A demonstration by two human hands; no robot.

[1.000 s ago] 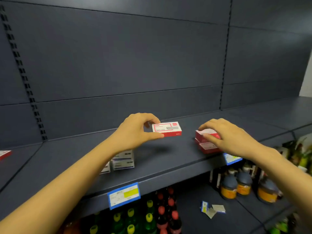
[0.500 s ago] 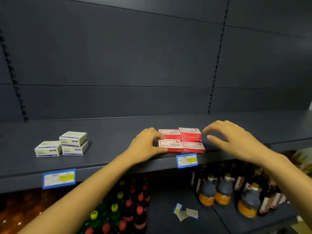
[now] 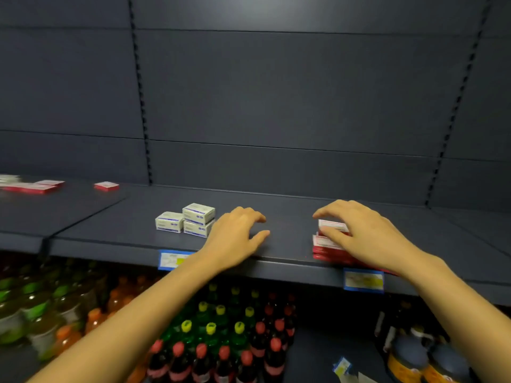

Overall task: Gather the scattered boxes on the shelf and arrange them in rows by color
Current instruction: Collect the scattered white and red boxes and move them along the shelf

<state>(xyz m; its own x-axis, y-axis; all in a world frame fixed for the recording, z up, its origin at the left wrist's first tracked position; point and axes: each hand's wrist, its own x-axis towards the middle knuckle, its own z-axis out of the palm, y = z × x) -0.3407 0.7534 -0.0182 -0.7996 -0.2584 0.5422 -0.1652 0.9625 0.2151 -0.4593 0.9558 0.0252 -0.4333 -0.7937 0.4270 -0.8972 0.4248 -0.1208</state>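
Observation:
On the dark grey shelf (image 3: 290, 214) a stack of red boxes (image 3: 329, 244) sits near the front edge at the right. My right hand (image 3: 362, 236) rests over that stack, fingers curled on the top red box, hiding most of it. My left hand (image 3: 237, 239) hovers empty, fingers spread, over bare shelf between the red stack and three white boxes (image 3: 188, 221), one of which lies on top of another. Further red boxes lie far left: a single one (image 3: 106, 186) and a flat group (image 3: 33, 186).
Blue price tags (image 3: 363, 280) hang on the shelf's front lip. Below stand rows of bottles with red, yellow and green caps (image 3: 221, 341) and dark jugs (image 3: 409, 357) at the lower right. The shelf's back panel is bare.
My left hand has let go of the red boxes and drawn left, empty. My right hand has come down onto the red stack. The view has swung left, showing more red boxes.

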